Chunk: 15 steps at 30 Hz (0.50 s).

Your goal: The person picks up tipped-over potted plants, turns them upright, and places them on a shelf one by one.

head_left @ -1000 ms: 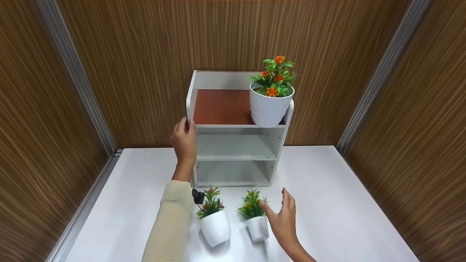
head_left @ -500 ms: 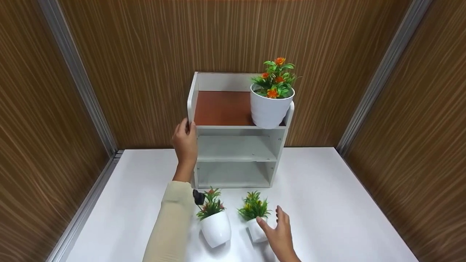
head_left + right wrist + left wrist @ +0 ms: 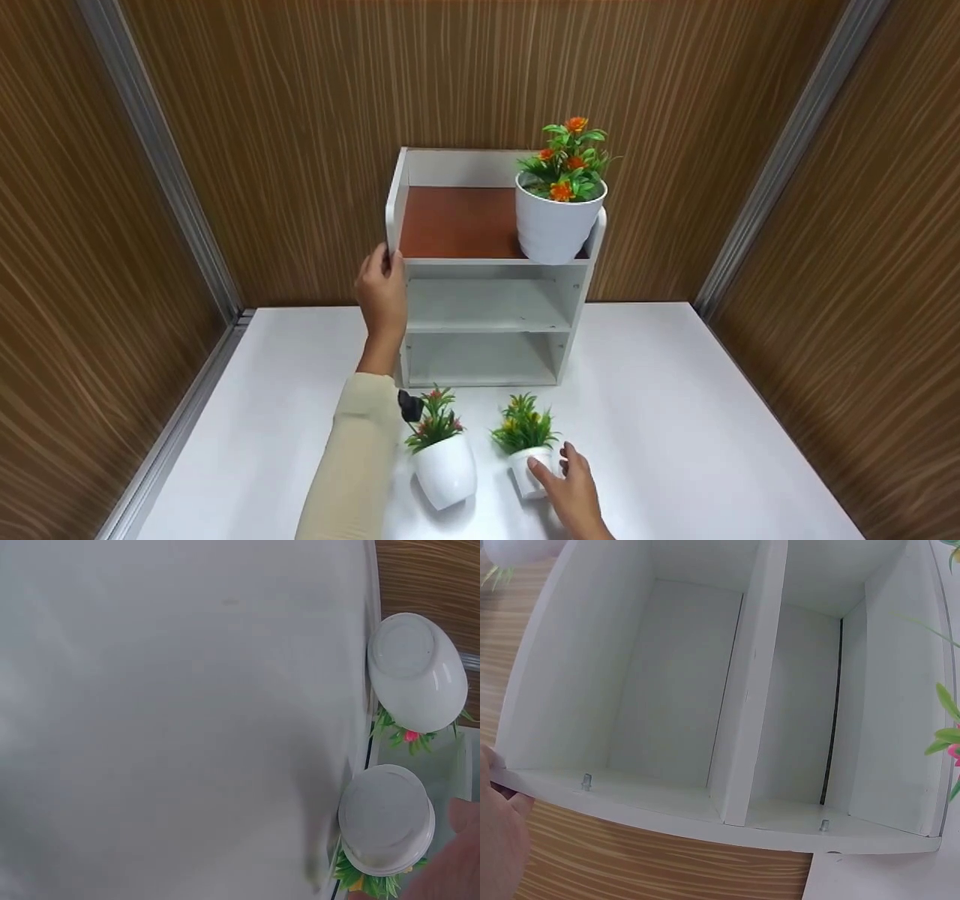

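Note:
My left hand grips the left side panel of a small white shelf unit, its fingers curled around the panel near the top board. The left wrist view shows part of that hand at the panel's edge. Beside my right hand, a small white potted plant with yellow flowers lies on its side. The right thumb overlaps the pot, while the fingers stand off its right side, slightly bent. The right wrist view shows the pot's round base, with the thumb apart from it.
Another white potted plant, with pink-red flowers, lies on the white table to the left. On the shelf's reddish top board, a larger pot with orange flowers stands at the right. Wood-patterned walls enclose the table.
My right hand has come down and toward the small yellow-flowered plant, its thumb now over the pot. The left hand keeps its grip on the shelf unit.

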Motion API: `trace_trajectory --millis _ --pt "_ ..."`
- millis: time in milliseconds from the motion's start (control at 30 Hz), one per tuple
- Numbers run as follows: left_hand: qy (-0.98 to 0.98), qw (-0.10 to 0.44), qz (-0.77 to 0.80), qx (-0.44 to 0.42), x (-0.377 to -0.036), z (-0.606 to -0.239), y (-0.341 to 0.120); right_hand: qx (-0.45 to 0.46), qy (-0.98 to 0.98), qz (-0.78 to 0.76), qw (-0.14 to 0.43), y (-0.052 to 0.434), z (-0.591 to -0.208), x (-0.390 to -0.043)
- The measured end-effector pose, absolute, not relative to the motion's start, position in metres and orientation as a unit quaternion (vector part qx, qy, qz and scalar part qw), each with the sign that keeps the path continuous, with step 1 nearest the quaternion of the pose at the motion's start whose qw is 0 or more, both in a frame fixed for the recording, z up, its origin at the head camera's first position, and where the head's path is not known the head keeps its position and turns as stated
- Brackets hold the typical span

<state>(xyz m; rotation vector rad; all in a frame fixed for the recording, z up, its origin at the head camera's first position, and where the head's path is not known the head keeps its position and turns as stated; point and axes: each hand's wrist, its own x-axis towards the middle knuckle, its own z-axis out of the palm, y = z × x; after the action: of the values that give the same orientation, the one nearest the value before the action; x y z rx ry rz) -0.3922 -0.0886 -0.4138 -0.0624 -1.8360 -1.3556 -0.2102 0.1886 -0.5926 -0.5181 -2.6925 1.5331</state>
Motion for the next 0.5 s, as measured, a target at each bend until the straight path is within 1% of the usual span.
trace_trajectory --millis 300,500 --pt "-0.733 0.421 -0.533 -0.028 -0.3935 -0.4140 -0.0866 -0.166 -0.859 0.482 -0.041 0.1875 -0.5993 -0.2107" --pt "-0.731 0.420 -0.537 -0.024 -0.3928 -0.4145 -0.0888 -0.145 -0.862 0.485 -0.039 0.1856 -0.6005 -0.2094"
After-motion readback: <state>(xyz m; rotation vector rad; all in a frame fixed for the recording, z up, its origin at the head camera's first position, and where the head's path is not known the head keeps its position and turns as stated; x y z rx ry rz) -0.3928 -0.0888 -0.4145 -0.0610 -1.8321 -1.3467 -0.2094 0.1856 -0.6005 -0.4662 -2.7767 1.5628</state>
